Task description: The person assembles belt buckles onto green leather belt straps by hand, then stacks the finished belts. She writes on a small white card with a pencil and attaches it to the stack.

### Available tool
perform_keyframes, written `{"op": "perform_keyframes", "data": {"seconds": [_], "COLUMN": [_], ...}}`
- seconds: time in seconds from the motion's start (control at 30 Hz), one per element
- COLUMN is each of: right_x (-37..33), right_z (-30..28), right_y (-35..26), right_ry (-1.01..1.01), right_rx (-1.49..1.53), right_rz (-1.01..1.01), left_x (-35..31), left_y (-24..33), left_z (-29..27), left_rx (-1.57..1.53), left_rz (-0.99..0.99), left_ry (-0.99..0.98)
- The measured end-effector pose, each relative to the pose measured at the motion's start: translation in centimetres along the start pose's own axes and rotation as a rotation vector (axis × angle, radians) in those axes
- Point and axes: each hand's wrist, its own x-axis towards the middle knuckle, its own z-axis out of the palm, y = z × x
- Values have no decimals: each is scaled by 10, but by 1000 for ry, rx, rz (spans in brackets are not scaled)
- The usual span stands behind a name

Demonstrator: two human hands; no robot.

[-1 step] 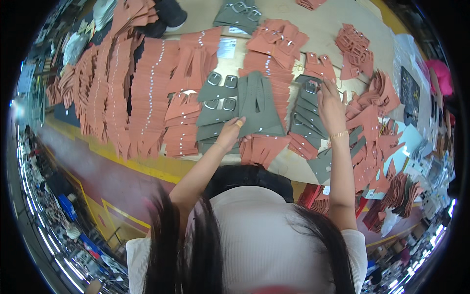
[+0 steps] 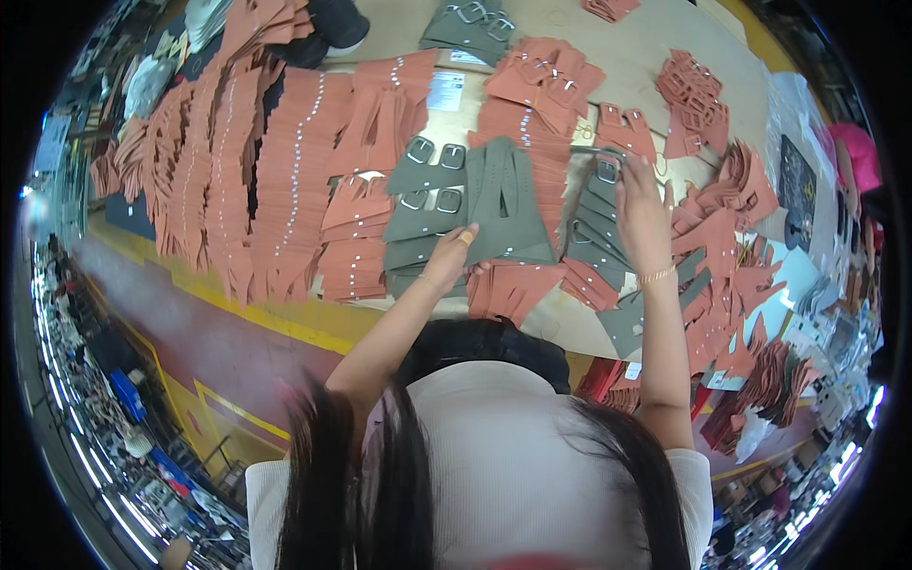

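"Any bare room from mid-view?"
"Plenty across the table (image 2: 632, 71) at one o'clock. Tighter along the near edge, with orange strips (image 2: 275, 180) reaching it at nine."
"And hands?"
"Pinching the green slotted panel (image 2: 503, 204) toward one with the left hand (image 2: 451, 255). Touching a green buckled strap (image 2: 597, 188) at two with the right hand (image 2: 646, 218); cannot tell whether gripping."
"Containers?"
"At four, a red bin (image 2: 594, 378) with brownish-orange pieces (image 2: 622, 397). At eight, a blue crate (image 2: 130, 391), contents too small to tell."
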Motion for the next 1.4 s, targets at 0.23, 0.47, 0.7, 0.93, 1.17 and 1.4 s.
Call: {"op": "perform_keyframes", "data": {"seconds": [0.23, 0.47, 0.7, 0.93, 1.17, 1.4], "right_x": [-71, -95, -70, -9, -16, -55], "right_z": [49, 86, 54, 46, 99, 135], "right_y": [-106, -109, -112, -190, -242, -223], "right_ry": [-251, -237, -400, -90, -490, -397], "right_rx": [36, 103, 127, 401, -22, -562], "right_rz": [-375, -378, -414, -649, -861, -819], "left_x": [-1, 4, 12, 19, 30, 35], "left_y": [-5, -16, -31, -59, -89, -75], "left_z": [2, 12, 16, 19, 26, 34], "left_rx": [-201, -64, 127, 668, 515, 650], "left_rz": [21, 142, 261, 581, 837, 529], "left_ry": [-25, 149, 251, 413, 615, 584]}}
